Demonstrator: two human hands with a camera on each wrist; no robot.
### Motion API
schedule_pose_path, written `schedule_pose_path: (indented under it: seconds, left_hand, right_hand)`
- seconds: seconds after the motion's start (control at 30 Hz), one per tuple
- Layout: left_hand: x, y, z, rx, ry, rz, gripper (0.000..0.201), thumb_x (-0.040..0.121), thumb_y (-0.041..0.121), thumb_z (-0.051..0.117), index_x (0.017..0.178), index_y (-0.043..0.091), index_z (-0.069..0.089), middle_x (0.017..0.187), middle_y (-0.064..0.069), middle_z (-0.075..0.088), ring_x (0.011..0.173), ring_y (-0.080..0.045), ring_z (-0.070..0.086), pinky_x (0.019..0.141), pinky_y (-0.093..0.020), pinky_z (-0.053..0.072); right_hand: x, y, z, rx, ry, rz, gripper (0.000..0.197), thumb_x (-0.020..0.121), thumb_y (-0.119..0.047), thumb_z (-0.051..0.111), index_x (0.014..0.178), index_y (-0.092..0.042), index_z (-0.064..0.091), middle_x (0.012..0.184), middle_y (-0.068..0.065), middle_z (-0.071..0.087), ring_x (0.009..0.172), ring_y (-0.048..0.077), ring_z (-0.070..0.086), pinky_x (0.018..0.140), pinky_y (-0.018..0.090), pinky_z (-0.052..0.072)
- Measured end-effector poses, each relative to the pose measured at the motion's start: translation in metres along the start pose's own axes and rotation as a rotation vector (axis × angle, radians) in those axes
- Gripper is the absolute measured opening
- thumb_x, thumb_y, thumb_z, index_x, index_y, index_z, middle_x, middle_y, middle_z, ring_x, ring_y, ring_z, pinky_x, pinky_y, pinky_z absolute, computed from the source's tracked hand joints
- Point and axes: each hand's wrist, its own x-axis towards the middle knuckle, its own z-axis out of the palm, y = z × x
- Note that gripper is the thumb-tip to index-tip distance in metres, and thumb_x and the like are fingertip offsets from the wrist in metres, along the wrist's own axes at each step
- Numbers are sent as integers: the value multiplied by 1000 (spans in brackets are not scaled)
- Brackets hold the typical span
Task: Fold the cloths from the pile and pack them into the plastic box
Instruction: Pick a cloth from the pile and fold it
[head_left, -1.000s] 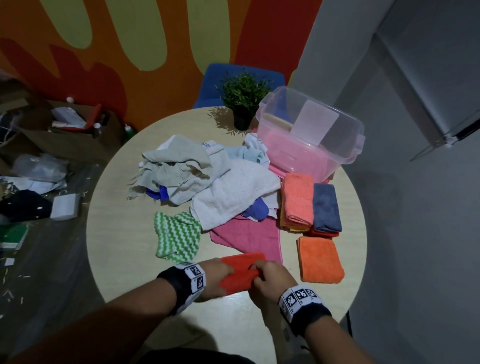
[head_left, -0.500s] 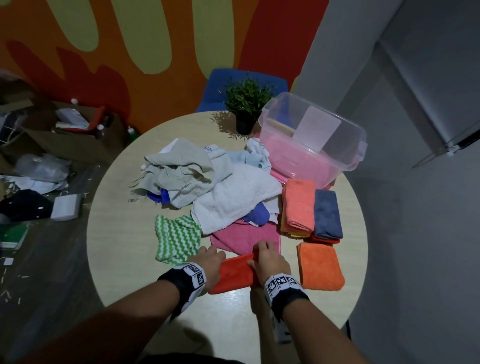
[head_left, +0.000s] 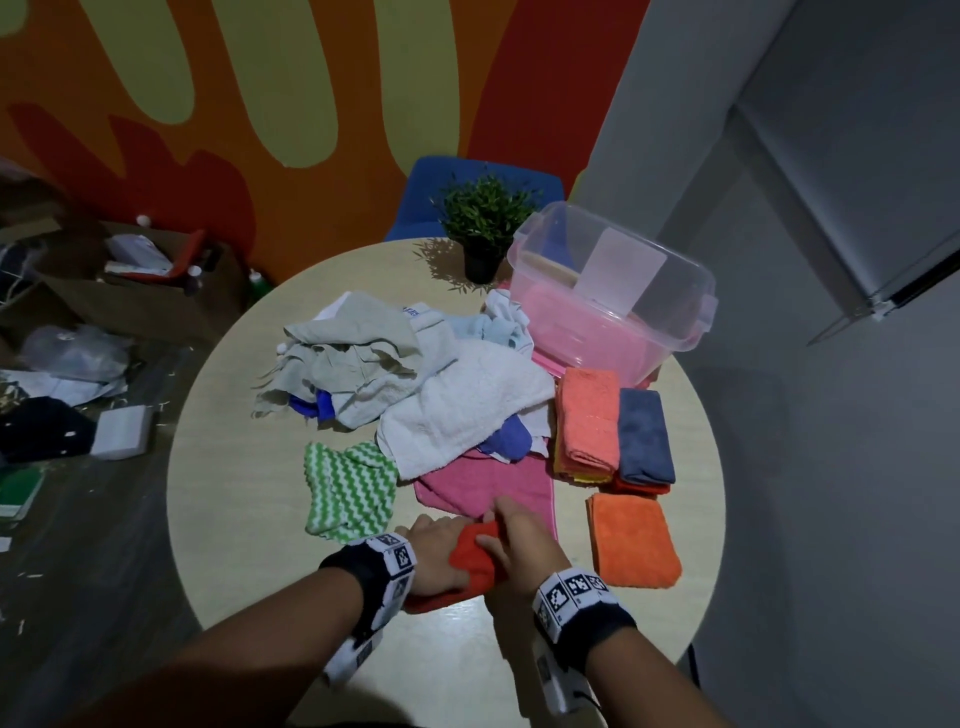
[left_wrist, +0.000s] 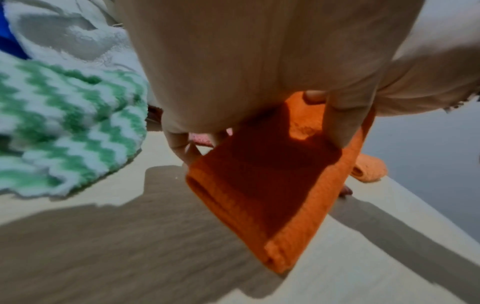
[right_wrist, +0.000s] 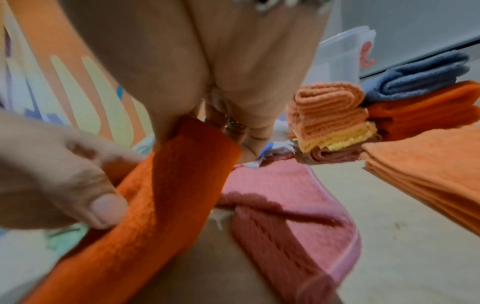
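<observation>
**A:** Talk me through it, big things first.

**B:** The round surface (head_left: 234, 467) carries it all. The box (head_left: 613, 312) stands at about one o'clock from me, lid off, pink inside. The loose pile (head_left: 415, 384) fills the middle, and the folded stack (head_left: 613, 431) lies just beside it at two o'clock. A single folded orange cloth (head_left: 631, 540) sits at three o'clock from my hands.

**A:** And the one you're working on?

**B:** The red cloth (head_left: 475, 558) lies at the near edge, at six o'clock, folded into a narrow band. Its far end overlaps the pink towel (head_left: 483, 483). The long axis runs slantwise, from seven o'clock near me to one o'clock, with that end pointing roughly at the box.

**A:** What are your hands doing?

**B:** My left hand (head_left: 434, 556) presses on the band's left part, fingers (left_wrist: 179, 142) bent down over the far edge, thumb along the cloth. My right hand (head_left: 519, 551) pinches the band's far end, fingers (right_wrist: 257, 131) curled round it.

**A:** How would you finish this fold well?

**B:** I reckon the left hand should pin the middle as a hinge while the right carries its end over to meet the near end, edges squared. Then smooth it flat so it matches the stack. I'd mind not to drag the pink towel along.
</observation>
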Motion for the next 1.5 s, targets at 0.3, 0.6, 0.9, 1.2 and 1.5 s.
schedule_pose_path:
  seconds: [0.3, 0.6, 0.9, 1.2, 1.5]
  left_hand:
    - [-8, 6, -33, -677, -119, 223, 68, 64, 40, 83, 126, 44, 55, 113, 4, 70, 103, -19, 69, 94, -39, 55]
    - [-15, 15, -39, -984, 133, 252, 47, 77, 44, 76, 117, 23, 67, 107, -3, 75, 100, -21, 71, 97, -45, 53]
    - [-18, 52, -55, -1737, 53, 128, 33, 98, 13, 52, 128, 3, 60, 121, -22, 66, 107, -34, 65, 94, -49, 51]
    - [7, 57, -66, -1846, 385, 34, 28, 101, 4, 43, 123, -4, 57, 120, -29, 64, 112, -38, 63, 106, -56, 44]
    - [37, 88, -75, -1352, 526, 134, 18, 89, 13, 68, 107, 12, 67, 105, -20, 72, 95, -30, 68, 98, -56, 51]
  right_hand:
    - [-14, -22, -59, 280, 21, -206, 20, 82, -17, 77, 97, -25, 66, 92, -5, 70, 83, 10, 64, 78, 32, 53]
    - [-6, -12, -69, 422, 314, -82, 62, 73, -26, 85, 124, -34, 50, 124, -14, 56, 104, 9, 59, 92, 29, 52]
    - [-8, -28, -43, 195, 324, -74, 64, 83, -62, 59, 130, -19, 54, 119, -5, 47, 112, 11, 48, 104, 32, 40]
    - [-15, -18, -42, 260, 233, -123, 66, 78, -46, 78, 135, -49, 44, 142, -10, 26, 128, 6, 32, 112, 27, 31]
    - [-32, 20, -84, 511, 97, -166, 56, 82, 3, 68, 125, -31, 57, 130, -3, 56, 118, -1, 55, 98, 13, 42]
